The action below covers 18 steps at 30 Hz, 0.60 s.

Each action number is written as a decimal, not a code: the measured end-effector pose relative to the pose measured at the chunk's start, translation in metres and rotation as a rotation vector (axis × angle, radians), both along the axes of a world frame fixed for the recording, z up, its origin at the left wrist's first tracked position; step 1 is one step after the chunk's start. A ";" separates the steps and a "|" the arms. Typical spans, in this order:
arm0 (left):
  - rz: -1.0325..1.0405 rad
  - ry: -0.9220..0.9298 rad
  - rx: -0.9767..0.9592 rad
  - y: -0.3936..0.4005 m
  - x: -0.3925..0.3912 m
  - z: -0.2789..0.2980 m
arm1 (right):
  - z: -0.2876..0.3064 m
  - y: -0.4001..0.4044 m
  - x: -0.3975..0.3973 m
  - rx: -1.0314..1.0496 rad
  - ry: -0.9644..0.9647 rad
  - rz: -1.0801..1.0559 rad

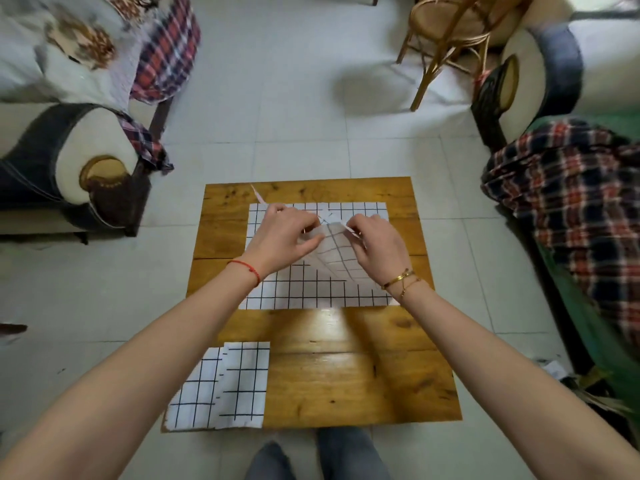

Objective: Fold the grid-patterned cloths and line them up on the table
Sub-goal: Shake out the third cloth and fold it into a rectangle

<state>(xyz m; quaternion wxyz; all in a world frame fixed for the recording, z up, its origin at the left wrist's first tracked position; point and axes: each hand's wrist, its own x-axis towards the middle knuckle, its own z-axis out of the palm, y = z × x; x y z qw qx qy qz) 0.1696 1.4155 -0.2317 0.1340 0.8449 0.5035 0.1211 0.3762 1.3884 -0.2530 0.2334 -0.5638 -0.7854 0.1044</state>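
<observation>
A white cloth with a black grid (311, 289) lies spread over the far half of the small wooden table (363, 375). My left hand (280, 237) and my right hand (379, 245) both pinch a raised part of this cloth near its middle, lifting it off the table so it tents upward between them. A thin corner of fabric pokes up beyond my left hand. Two folded grid cloths (221, 386) lie side by side, overlapping slightly, at the table's near left corner.
An armchair (69, 174) stands left of the table, and a sofa with a plaid blanket (571, 188) is on the right. A rattan chair (450, 39) sits on the tiled floor beyond. My legs show below the table's near edge.
</observation>
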 end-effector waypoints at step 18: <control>0.087 -0.054 0.134 0.017 -0.049 0.120 | 0.145 0.034 0.074 0.087 0.242 -0.120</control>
